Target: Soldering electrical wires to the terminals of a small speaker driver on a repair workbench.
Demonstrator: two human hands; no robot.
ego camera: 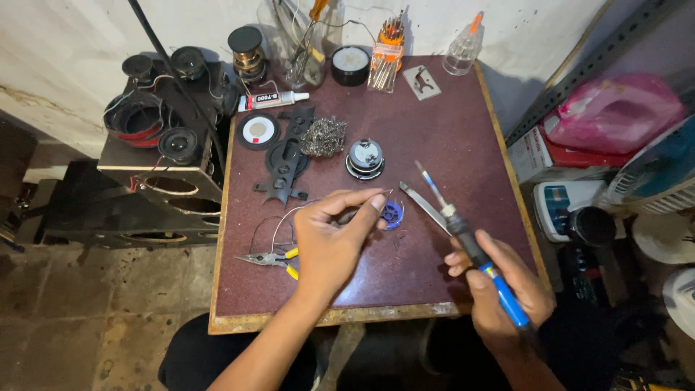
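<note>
Head cam, looking down on the maroon counter (449,130): right hand (499,286) has its grip wrapped round the blue-handled soldering iron (470,242), long axis running diagonal, tip pointing up-left twd the small blue part (392,214). Left hand (329,239) pinches a thin wire (279,224) betw thumb & forefinger, just beside that blue part. Tip hangs above the counter, apart from wire & part, so I'd judge the joint not yet made; tools laid out, soldering itself left. Yellow-handled pliers (271,259) lie near the left wrist, small round speaker (365,158) further back
</note>
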